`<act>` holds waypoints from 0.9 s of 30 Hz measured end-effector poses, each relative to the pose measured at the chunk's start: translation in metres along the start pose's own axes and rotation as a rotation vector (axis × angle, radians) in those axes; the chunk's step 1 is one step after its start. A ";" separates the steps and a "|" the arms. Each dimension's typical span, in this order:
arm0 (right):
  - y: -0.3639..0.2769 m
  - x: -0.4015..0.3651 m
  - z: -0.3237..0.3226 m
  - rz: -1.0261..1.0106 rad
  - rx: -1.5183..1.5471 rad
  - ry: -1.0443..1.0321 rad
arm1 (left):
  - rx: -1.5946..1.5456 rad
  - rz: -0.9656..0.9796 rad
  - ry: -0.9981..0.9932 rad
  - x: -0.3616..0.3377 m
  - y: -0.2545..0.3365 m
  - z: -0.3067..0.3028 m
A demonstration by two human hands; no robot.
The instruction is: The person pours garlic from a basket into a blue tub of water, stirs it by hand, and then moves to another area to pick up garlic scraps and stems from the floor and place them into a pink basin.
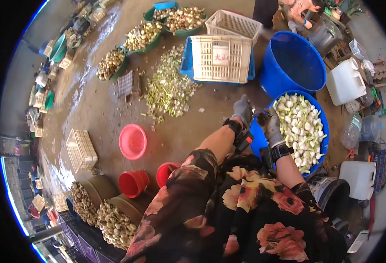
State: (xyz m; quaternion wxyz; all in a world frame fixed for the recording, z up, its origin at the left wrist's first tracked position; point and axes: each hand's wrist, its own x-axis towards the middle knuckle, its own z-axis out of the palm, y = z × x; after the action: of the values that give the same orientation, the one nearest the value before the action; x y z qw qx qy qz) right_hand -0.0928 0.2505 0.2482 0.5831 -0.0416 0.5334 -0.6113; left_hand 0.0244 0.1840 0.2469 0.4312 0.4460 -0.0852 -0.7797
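My left hand (243, 111), in a grey glove, is closed in front of the blue tub's left rim; what its fingers hold is too small to make out. Just to its right, over that rim, my right hand (272, 130) is also gloved and curled closed, with something dark and indistinct at its fingers. Beneath and beside it stands the blue tub (256, 136), filled with trimmed white garlic bulbs (299, 127) with short green stems. Dark straps circle both wrists.
A large blue barrel (275, 65) stands beyond the tub. Ahead are a white crate (201, 59) and a heap of trimmings (168, 90). Red buckets (132, 182), a pink basin (132, 141) and baskets of untrimmed garlic (116, 225) lie left. White jugs (345, 83) stand right; another person (299, 11) is beyond.
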 end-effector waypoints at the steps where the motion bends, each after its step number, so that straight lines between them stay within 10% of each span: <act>1: -0.003 -0.004 0.000 0.011 -0.004 0.020 | -0.002 -0.010 0.023 -0.015 0.007 0.010; 9: -0.011 -0.009 -0.019 0.117 -0.040 0.053 | 0.076 -0.075 0.008 -0.014 0.019 0.038; 12: -0.016 -0.015 -0.020 0.140 -0.025 0.074 | -0.246 -0.256 -0.665 0.059 0.005 -0.007; 15: -0.014 -0.010 -0.028 0.111 -0.065 0.071 | -0.231 -0.215 -0.480 -0.015 0.047 0.033; 27: -0.040 -0.025 0.008 0.067 -0.086 -0.088 | -0.490 -0.255 -0.776 -0.034 0.047 0.040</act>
State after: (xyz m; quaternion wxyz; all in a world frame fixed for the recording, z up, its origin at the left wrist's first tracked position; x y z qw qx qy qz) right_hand -0.1061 0.2543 0.2944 0.6239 -0.0755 0.5341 -0.5654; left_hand 0.0296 0.1708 0.3163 0.3610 0.0137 0.0018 -0.9325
